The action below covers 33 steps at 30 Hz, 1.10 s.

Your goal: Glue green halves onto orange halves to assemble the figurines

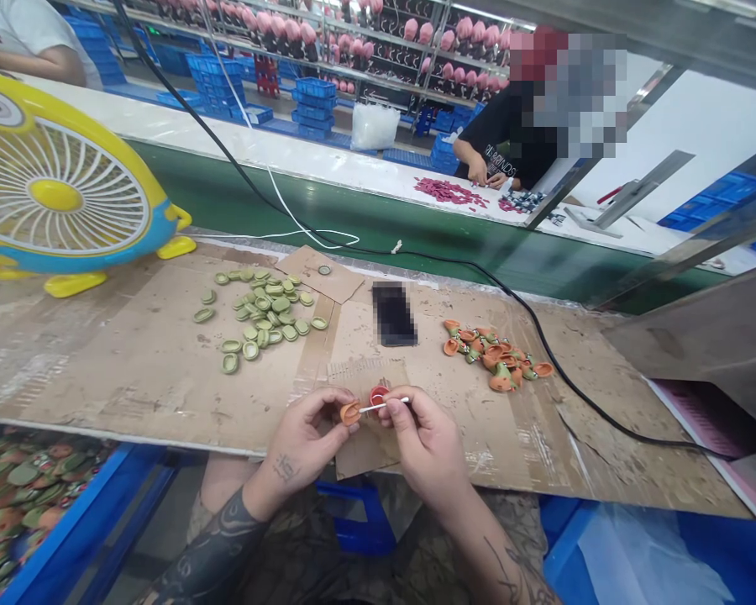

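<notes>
Pinched between the fingers of my left hand (302, 445) is a small orange hollow piece (350, 412), its opening turned upward. My right hand (429, 445) grips a thin white stick (373, 407), whose left tip is at the edge of the orange piece. Just behind the stick is a small red container (379, 395) on a cardboard piece (359, 458). Several green oval pieces (279, 304) lie spread to the left. A pile of orange and green pieces (502, 357) lies to the right.
A dark phone (395, 315) lies behind my hands. A yellow fan (56, 181) stands at the left. One black cable (542, 332) crosses the cardboard-covered table (132, 353). Blue bins (91, 525) flank the near edge. Across the green-sided bench, a person (510, 139) handles small parts.
</notes>
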Tool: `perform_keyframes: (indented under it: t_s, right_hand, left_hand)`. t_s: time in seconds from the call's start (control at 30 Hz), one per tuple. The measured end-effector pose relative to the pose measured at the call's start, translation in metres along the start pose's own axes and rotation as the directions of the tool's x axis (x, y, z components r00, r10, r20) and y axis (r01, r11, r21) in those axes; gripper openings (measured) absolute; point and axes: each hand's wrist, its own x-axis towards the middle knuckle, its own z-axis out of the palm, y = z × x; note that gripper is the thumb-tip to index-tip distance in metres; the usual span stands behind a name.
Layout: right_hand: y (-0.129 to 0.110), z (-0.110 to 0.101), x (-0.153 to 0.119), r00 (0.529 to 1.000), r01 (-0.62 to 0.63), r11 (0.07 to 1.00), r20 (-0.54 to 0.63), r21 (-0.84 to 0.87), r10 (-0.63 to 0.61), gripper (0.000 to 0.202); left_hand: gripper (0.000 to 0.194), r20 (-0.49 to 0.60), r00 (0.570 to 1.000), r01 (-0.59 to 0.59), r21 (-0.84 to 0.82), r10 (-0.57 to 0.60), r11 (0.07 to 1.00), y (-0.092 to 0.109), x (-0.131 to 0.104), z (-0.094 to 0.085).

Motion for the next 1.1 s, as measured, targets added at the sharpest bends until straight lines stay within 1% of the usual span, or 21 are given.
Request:
perform_keyframes:
  t_s: [0.07,0.13,0.17,0.27,0.33,0.4,0.47,0.53,0.57,0.63,0.7,0.73,0.8,0.87,1.0,1.1]
  right_hand:
    - [0.002,-0.004,0.002,0.999,0.005,1.000,-0.043,-0.022,-0.006,0.018]
    - [0.006,-0.009,0.005,0.996,0.003,0.996,-0.087,-0.094,-0.011,0.019]
    - [0.009,-0.011,0.007,0.996,-0.001,0.990,-0.091,-0.144,-0.013,0.019]
    - [0.021,-0.015,0.012,1.000,0.005,0.961,-0.012,-0.276,-0.009,0.020]
    - [0.028,-0.015,0.015,0.999,0.022,0.949,0.048,-0.313,-0.007,0.019]
    - [0.032,-0.015,0.015,0.997,0.031,0.947,0.072,-0.320,-0.008,0.018]
    - [0.030,-0.014,0.014,0.998,0.032,0.946,0.065,-0.324,-0.011,0.018]
    - [0.024,-0.013,0.013,1.000,0.009,0.963,0.021,-0.269,-0.003,0.019]
    - [0.019,-0.012,0.012,1.000,-0.018,0.980,-0.008,-0.199,0.017,0.019]
    - [0.010,-0.009,0.010,0.996,-0.083,0.996,-0.040,0.011,0.083,0.021]
    - [0.005,-0.004,0.010,0.990,-0.134,0.973,-0.012,0.188,0.139,0.023]
    - [0.004,-0.002,0.009,0.989,-0.146,0.963,0.008,0.227,0.148,0.024]
    - [0.005,0.002,0.009,0.989,-0.149,0.962,0.045,0.227,0.142,0.024]
    - [0.009,0.005,0.010,0.989,-0.141,0.974,0.064,0.176,0.131,0.024]
    - [0.016,0.006,0.010,0.992,-0.112,0.990,0.069,0.089,0.106,0.025]
    - [0.014,0.005,0.010,0.995,-0.075,0.996,0.067,0.054,0.071,0.024]
  left_hand:
    - [0.021,0.001,1.000,0.012,0.019,-0.012,1.000,0.001,0.000,-0.001]
    - [0.021,-0.012,1.000,-0.003,0.045,0.003,0.999,0.002,0.000,-0.001]
    - [0.021,-0.021,1.000,-0.016,0.060,0.017,0.998,0.002,0.000,-0.002]
    - [0.021,-0.052,0.998,-0.035,0.086,0.039,0.996,-0.001,0.000,-0.001]
    - [0.026,-0.062,0.998,0.005,0.063,-0.001,0.998,-0.005,0.000,0.000]
    - [0.032,-0.061,0.997,0.046,0.038,-0.044,0.998,-0.007,-0.001,0.001]
    - [0.032,-0.056,0.997,0.047,0.055,-0.044,0.997,-0.009,-0.001,0.001]
    - [0.029,-0.051,0.999,0.020,0.097,-0.016,0.995,-0.009,0.000,0.001]
    - [0.027,-0.049,0.999,0.010,0.117,-0.004,0.993,-0.009,0.000,0.001]
    - [0.027,-0.044,0.999,-0.004,0.139,0.010,0.990,-0.008,0.001,0.000]
    - [0.027,-0.034,0.999,-0.016,0.150,0.022,0.989,-0.007,0.001,0.000]
    - [0.027,-0.029,0.999,-0.022,0.154,0.027,0.988,-0.007,0.001,0.000]
    - [0.027,-0.027,0.999,-0.026,0.159,0.031,0.987,-0.007,0.000,-0.001]
    - [0.027,-0.033,0.999,-0.024,0.171,0.030,0.985,-0.007,0.000,-0.001]
    - [0.027,-0.039,0.999,-0.027,0.209,0.036,0.978,-0.006,0.001,-0.002]
    - [0.029,-0.021,0.999,-0.030,0.228,0.036,0.973,-0.005,0.003,-0.003]
